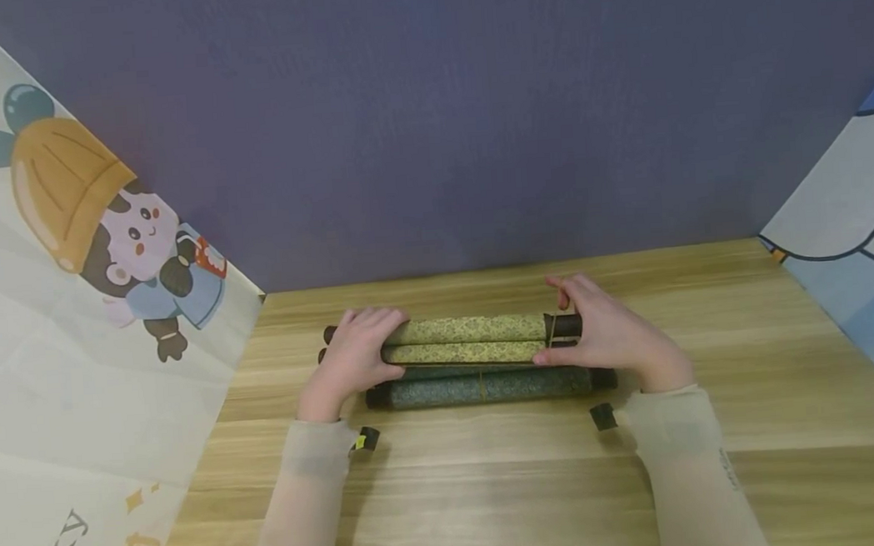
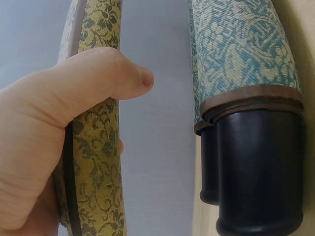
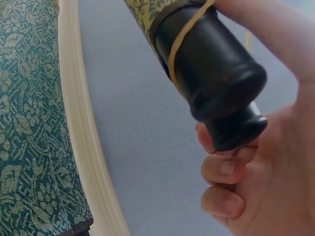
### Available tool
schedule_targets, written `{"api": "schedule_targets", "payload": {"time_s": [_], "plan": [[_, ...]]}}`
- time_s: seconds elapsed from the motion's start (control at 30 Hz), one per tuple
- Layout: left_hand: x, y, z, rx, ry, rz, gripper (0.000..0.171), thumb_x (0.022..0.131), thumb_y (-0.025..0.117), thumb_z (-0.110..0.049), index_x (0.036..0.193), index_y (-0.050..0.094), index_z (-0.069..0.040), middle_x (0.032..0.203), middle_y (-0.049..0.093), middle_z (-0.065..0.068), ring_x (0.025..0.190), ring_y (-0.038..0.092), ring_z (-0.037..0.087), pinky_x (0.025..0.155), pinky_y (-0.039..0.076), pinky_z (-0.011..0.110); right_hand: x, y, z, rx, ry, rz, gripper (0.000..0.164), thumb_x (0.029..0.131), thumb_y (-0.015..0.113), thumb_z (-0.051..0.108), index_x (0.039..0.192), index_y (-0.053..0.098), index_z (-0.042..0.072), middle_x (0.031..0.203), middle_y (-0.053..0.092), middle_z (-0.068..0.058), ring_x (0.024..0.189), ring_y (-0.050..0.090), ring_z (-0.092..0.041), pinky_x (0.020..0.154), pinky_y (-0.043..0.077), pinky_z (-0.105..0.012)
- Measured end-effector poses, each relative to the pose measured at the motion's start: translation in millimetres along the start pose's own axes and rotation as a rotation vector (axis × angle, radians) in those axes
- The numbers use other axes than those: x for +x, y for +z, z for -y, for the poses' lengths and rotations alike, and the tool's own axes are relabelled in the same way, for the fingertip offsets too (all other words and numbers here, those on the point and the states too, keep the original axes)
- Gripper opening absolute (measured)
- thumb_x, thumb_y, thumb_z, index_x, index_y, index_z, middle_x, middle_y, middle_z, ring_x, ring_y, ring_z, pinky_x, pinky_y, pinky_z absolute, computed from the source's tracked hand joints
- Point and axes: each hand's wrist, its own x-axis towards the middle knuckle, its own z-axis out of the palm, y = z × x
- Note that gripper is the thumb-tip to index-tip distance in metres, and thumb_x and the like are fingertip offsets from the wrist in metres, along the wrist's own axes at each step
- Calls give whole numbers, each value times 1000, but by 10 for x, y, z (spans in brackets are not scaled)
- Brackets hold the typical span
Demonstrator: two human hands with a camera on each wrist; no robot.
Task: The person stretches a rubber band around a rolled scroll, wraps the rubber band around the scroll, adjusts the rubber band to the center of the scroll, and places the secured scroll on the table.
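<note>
In the head view my left hand (image 1: 357,353) grips the left part of a yellow patterned scroll (image 1: 472,353), rolled from both ends into two rolls with dark knobs. My thumb lies across its brocade (image 2: 98,132) in the left wrist view. At the scroll's other end, my right hand (image 1: 609,329) holds a thin rubber band (image 1: 551,330) stretched by thumb and forefinger. In the right wrist view the band (image 3: 183,39) crosses a black knob (image 3: 221,64), with the other fingers curled behind. A teal scroll (image 1: 429,393) with black knobs lies just in front, a band around its middle.
The wooden table (image 1: 488,487) runs up to a dark blue panel (image 1: 435,123) behind the scrolls. Cartoon-printed sheets stand at the left (image 1: 133,216) and right (image 1: 864,255). Small black wrist cameras (image 1: 603,416) hang by both wrists.
</note>
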Motion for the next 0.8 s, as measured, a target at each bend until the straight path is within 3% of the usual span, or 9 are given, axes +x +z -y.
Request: {"api": "schedule_targets", "payload": {"time_s": [0.33, 0.57, 0.7, 0.8], "plan": [[9, -6, 0, 10, 20, 6, 81, 77, 102, -27, 147, 62, -15, 144, 69, 7, 132, 62, 36, 113, 41, 59, 14, 28, 6, -14, 18, 17, 125, 79, 90, 70, 167, 35, -1, 122, 55, -12, 102, 55, -26, 87, 52, -47], [6, 21, 21, 12, 39, -22, 80, 77, 102, -27, 145, 63, -16, 142, 69, 6, 131, 63, 36, 111, 42, 58, 4, 28, 20, -5, 59, 49, 126, 80, 87, 73, 168, 34, -1, 141, 58, -24, 126, 60, -41, 106, 51, -67], [3, 24, 17, 10, 62, -32, 78, 76, 102, -27, 143, 63, -16, 140, 70, 7, 129, 64, 36, 109, 43, 59, 19, 42, 24, -5, 42, 70, 127, 81, 88, 71, 167, 34, -5, 124, 62, -15, 106, 60, -30, 90, 54, -51], [2, 22, 8, 9, 65, -28, 78, 76, 102, -28, 142, 64, -16, 139, 70, 7, 129, 64, 36, 109, 43, 59, 26, 49, 25, 6, 29, 82, 126, 82, 88, 67, 167, 33, -6, 120, 62, -10, 94, 55, -21, 79, 47, -39]]}}
